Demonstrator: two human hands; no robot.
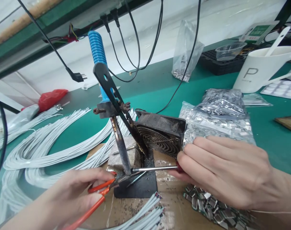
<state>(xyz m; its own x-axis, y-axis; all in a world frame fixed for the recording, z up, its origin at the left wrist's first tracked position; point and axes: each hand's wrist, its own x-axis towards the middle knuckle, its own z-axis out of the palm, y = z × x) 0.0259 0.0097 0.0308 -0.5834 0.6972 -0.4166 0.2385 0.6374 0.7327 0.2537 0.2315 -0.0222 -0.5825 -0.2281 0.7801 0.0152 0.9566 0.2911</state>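
A soldering iron [118, 137] with a blue ribbed handle [97, 48] is clamped tip-down in a black stand [138, 187]. My left hand [71, 191] grips orange-handled pliers [101, 191], whose jaws meet the iron's tip. My right hand [222, 169] holds a red-handled screwdriver; its metal shaft [155, 168] points left to the same tip. A small dark fan [160, 135] stands just behind the stand.
Bundles of white wires [51, 147] lie at left, more cut wire ends [145, 214] in front. Bags of small metal parts [217, 118] and loose parts [208, 204] sit at right. A white mug [258, 68], black cables and a plug [75, 76] are behind.
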